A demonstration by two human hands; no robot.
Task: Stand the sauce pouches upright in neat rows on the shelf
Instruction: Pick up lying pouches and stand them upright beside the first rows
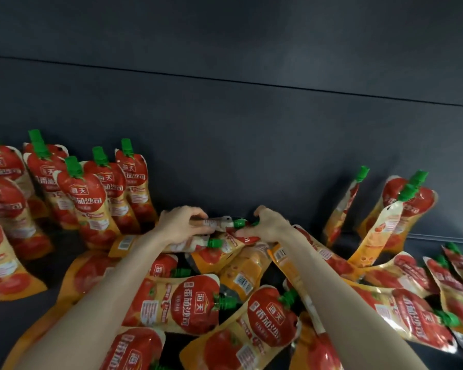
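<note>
Both hands reach to the back of the heap, the left hand (183,227) curled around a fallen red-and-orange foil sauce pouch with a green cap (219,222), the right hand (270,227) pinching its spout end, apparently to lift it toward the standing rows of pouches (91,193) left of the fingers on the dark shelf (225,169).
</note>
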